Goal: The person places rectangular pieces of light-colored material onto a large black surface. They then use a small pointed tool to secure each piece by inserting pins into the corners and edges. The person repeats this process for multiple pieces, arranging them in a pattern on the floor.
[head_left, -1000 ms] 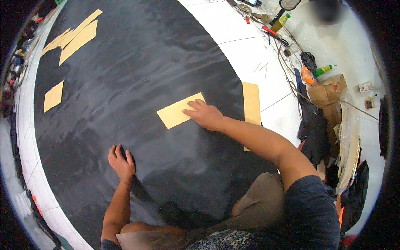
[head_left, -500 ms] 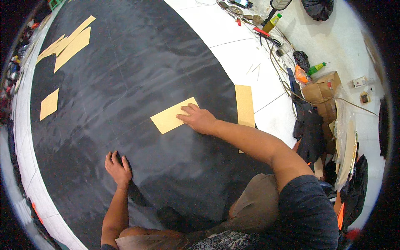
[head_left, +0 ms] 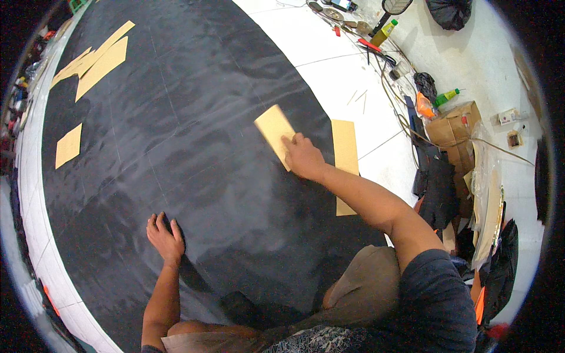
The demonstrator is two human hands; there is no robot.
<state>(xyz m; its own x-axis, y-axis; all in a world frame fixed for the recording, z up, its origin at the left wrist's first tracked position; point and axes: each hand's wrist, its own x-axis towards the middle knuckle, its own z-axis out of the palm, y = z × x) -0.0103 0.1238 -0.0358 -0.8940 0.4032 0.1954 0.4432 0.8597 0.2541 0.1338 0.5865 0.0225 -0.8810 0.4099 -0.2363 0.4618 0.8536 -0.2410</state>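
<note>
A large black sheet [head_left: 194, 153] with thin pale lines lies under both hands. My right hand [head_left: 306, 156] grips the lower end of a tan cardboard rectangle [head_left: 272, 125], slightly blurred and tilted on the sheet. The thumb side is partly hidden. My left hand [head_left: 166, 236] rests on the sheet with fingers apart and nothing in them. Right of my right hand, beneath my forearm, a longer tan cardboard strip [head_left: 345, 141] lies along the sheet's edge.
Several overlapping tan pieces [head_left: 105, 67] lie far left, with a smaller piece [head_left: 69, 146] nearer. White floor tiles [head_left: 335, 76] border the sheet. On the right are a cable, a green-capped bottle [head_left: 385, 32], a red-handled tool [head_left: 376, 50] and a brown cardboard box [head_left: 456, 126].
My right hand has moved slightly right, and the cardboard rectangle has turned from lying crosswise to pointing up and left. My left hand is nearly still.
</note>
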